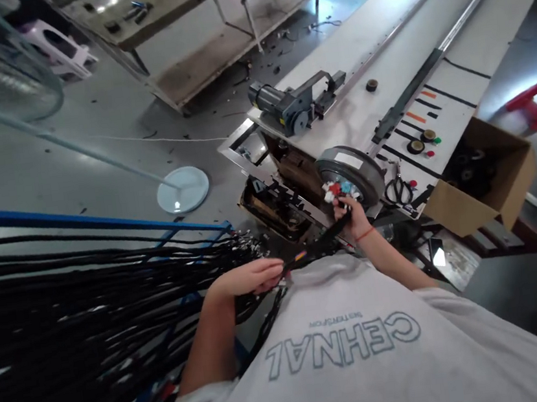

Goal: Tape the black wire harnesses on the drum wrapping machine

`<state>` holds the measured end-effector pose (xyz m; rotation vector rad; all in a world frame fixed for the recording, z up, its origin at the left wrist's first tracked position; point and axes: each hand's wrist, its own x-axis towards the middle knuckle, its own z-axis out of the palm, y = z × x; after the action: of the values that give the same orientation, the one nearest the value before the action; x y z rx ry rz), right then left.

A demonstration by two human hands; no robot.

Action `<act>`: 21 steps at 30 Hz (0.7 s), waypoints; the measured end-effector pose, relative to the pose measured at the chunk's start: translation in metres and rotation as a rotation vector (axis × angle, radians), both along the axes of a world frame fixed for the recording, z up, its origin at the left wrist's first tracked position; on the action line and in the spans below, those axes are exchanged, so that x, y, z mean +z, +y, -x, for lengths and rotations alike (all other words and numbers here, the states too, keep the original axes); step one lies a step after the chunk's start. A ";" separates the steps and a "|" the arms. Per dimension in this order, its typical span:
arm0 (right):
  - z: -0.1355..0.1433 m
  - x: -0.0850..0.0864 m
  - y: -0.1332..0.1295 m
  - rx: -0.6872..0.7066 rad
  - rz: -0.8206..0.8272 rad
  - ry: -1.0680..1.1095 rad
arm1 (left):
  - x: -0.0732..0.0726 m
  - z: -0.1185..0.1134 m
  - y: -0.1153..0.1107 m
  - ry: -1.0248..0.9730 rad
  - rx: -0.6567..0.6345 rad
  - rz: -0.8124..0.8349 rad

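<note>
In my right hand (355, 221), closed near the corner of the bench, is a black wire harness (325, 240). White, red and light-blue connectors (338, 190) stick out past its fingers, close to a round grey drum (355, 171). The harness runs from there toward my left hand (258, 275), which is in front of my shirt with its fingers together around a dark part of it. A few coloured wire ends (299, 257) show beside the left fingertips. The palm side of the left hand is hidden.
Many black harnesses (87, 282) hang on a blue rack (103, 211) at left. The long white bench (424, 32) carries a motor (276, 101), tape rolls (416, 146) and scissors (398, 188). A cardboard box (465, 206) stands at right, a wooden table (166, 8) behind.
</note>
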<state>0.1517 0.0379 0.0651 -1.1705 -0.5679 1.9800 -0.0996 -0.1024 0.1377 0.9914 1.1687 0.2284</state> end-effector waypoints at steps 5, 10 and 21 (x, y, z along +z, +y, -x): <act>0.009 -0.027 0.058 -0.230 -0.306 -0.475 | -0.050 -0.047 0.064 0.205 -0.003 -0.400; -0.006 -0.033 0.032 0.015 -0.628 -0.900 | -0.074 -0.082 0.134 0.528 0.120 -0.748; -0.021 -0.032 0.024 0.284 -0.788 -0.957 | -0.092 -0.083 0.136 0.519 0.087 -0.811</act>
<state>0.1724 0.0620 0.0328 -1.4726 -1.8665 1.0422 -0.0170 0.0337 0.0452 1.7811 1.6387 0.5647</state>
